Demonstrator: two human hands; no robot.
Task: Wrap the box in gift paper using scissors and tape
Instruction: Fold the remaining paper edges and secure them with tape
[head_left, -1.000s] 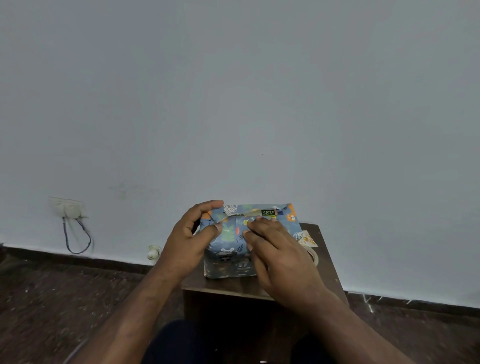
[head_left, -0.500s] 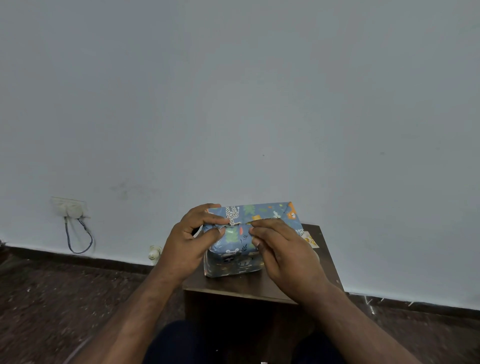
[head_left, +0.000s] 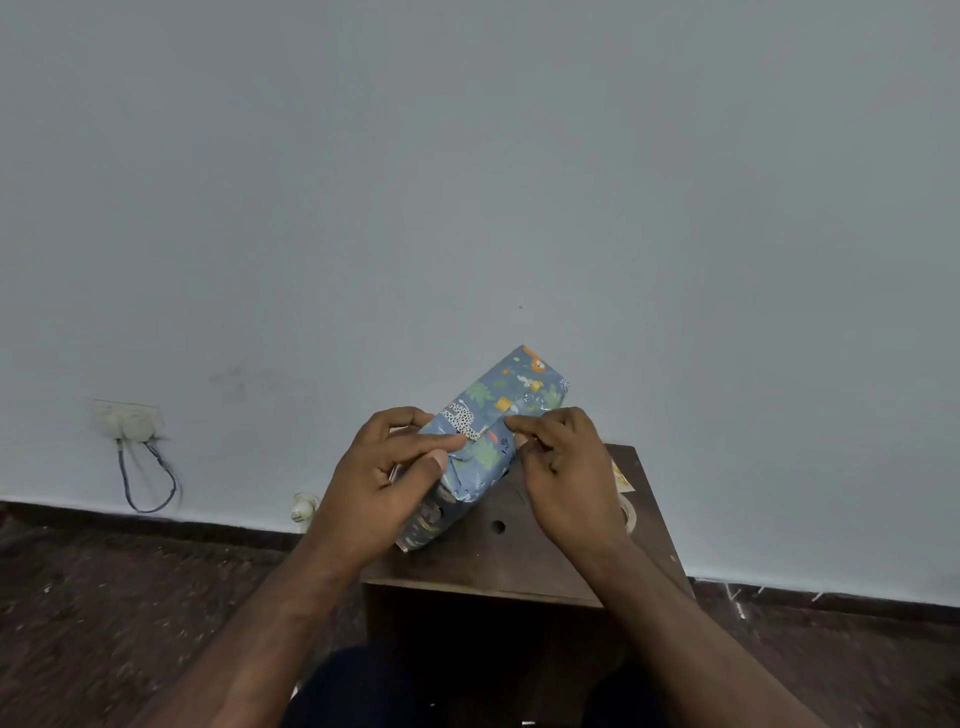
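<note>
**Pressing down the seam flap on the tilted box**

The oblong box in blue animal-print gift paper (head_left: 491, 439) is tipped up on its near lower edge on the small dark wooden table (head_left: 498, 561), far end raised toward the wall. My left hand (head_left: 387, 486) clamps the near-left end, thumb pinned on the side face, fingers curled round the back. My right hand (head_left: 563, 467) rests fingertips together on the flap edge at mid-seam, thumb tucked under.

To do this well, I think: keep the left grip firm so the box cannot roll, slide the right fingertips along the fold to crease it flat, then tape. A clear tape ring (head_left: 627, 514) seems to lie just behind my right hand. Scissors: none in view.
</note>
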